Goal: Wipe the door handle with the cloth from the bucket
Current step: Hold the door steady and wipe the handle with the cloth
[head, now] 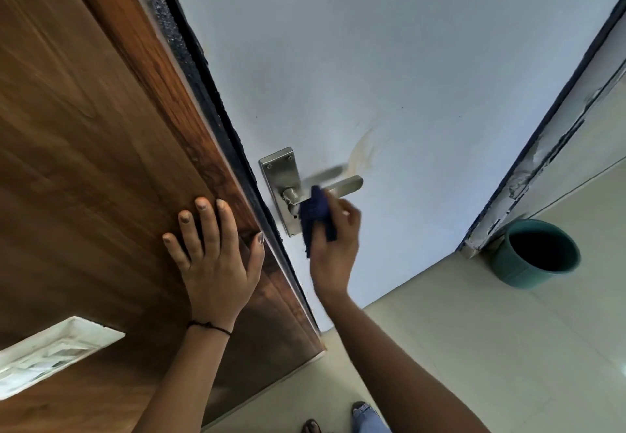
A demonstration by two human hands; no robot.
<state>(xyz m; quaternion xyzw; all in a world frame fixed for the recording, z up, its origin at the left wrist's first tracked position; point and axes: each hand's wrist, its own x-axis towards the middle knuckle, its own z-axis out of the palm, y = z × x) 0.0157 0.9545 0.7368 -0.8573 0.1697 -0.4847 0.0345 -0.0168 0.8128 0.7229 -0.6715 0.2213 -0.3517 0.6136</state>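
A silver lever door handle (pixel 349 182) on a metal backplate (pixel 276 170) is fixed to the pale grey door. My right hand (pixel 335 242) grips a dark blue cloth (pixel 316 217) and presses it against the handle near its pivot, hiding that part of the lever. My left hand (pixel 213 249) lies flat with fingers spread on the brown wooden panel (pixel 101 161) left of the door's edge. The teal bucket (pixel 535 253) stands on the floor at the right, by the door frame; its inside looks dark.
The door's dark edge (pixel 237 147) runs diagonally between the wooden panel and the grey face. A chipped frame (pixel 528 175) borders the door at the right. Cream floor tiles (pixel 474 348) spread below, with my feet (pixel 362 415) at the bottom. A white inset (pixel 50 354) sits in the wood at lower left.
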